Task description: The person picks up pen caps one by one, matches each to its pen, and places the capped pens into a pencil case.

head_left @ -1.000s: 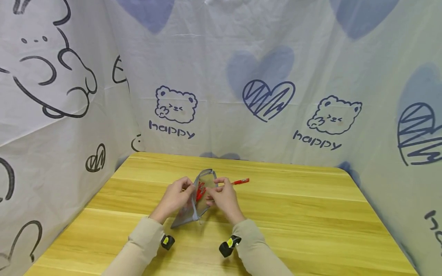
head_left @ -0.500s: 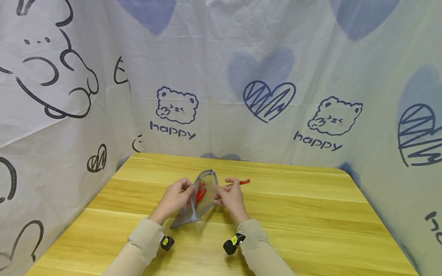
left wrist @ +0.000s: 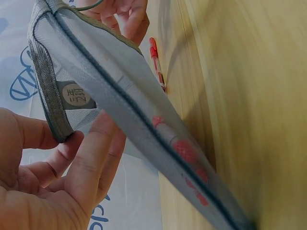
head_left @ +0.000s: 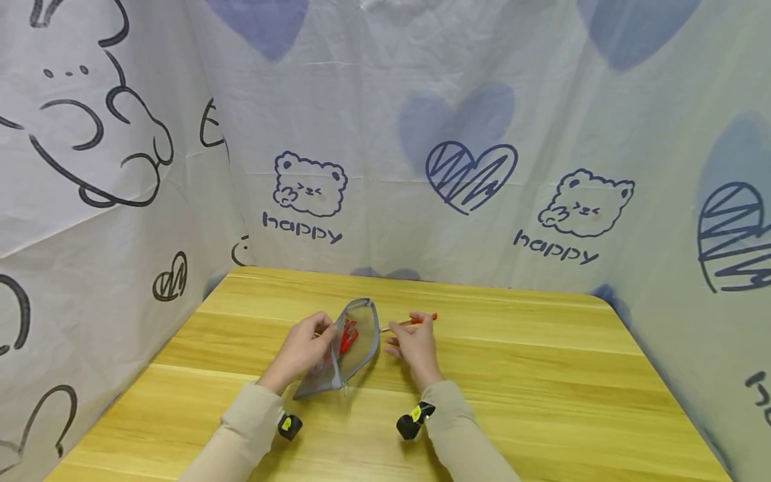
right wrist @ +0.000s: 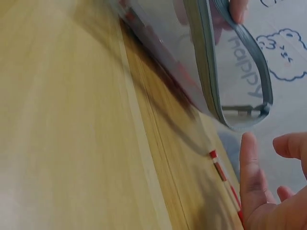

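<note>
A grey see-through zip pouch (head_left: 362, 349) stands tilted on the table with its mouth spread. Inside it several red items (head_left: 347, 337), which look like pens, show through the mesh. My left hand (head_left: 302, 346) pinches the pouch's rim between thumb and fingers; the left wrist view shows the grip beside a small round label (left wrist: 76, 94). Apart from the pouch, to its right, is my right hand (head_left: 418, 346), thumb and fingers spread and holding nothing. A red pen (right wrist: 223, 177) lies on the table just beyond that hand, partly hidden by it in the head view.
The wood-grain table (head_left: 530, 388) reaches out to both sides and in front of the pouch. A white cloth (head_left: 385, 221) printed with hearts and bears hangs behind it and at the sides. Black wrist cameras (head_left: 290, 426) sit below both hands.
My right hand has let go of the pouch's right rim and moved right, away from it. The left hand keeps its pinch, and the pouch mouth stays spread. The loose pen lies where it was.
</note>
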Motion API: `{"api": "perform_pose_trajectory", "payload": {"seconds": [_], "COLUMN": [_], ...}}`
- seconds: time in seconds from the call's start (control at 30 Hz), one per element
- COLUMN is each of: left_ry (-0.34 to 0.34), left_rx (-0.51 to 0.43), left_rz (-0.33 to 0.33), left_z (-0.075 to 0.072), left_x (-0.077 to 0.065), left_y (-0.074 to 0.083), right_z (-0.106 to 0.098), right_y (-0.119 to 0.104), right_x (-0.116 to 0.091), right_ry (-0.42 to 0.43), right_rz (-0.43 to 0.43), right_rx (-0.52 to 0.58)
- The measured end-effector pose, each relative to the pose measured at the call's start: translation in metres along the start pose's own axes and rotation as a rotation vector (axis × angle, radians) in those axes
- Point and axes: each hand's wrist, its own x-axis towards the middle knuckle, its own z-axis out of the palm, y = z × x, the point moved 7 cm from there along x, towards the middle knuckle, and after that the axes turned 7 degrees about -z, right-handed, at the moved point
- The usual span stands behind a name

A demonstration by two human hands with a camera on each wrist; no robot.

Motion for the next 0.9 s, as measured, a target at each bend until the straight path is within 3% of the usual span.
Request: {"api": "perform_pose_trajectory", "payload": {"seconds": [0.3, 0.5, 0.9], "left_ry": [0.004, 0.018, 0.025], "left_rx": [-0.017, -0.029, -0.029], "left_rz": [0.005, 0.002, -0.003], "left_z": [-0.005, -0.007, -0.009], "left_x": [-0.003, -0.004, -0.003], "left_y": [-0.003, -0.005, -0.013], "right_z": [-0.014, -0.020, -0.022], "right_y": [0.017, 0.016, 0.010], "right_x": [0.019, 0.024, 0.033], "right_ry": [0.075, 0.108, 0.177], "right_rz": [0.040, 0.067, 0.075], "right_rx": [0.055, 0.064, -0.031]}}
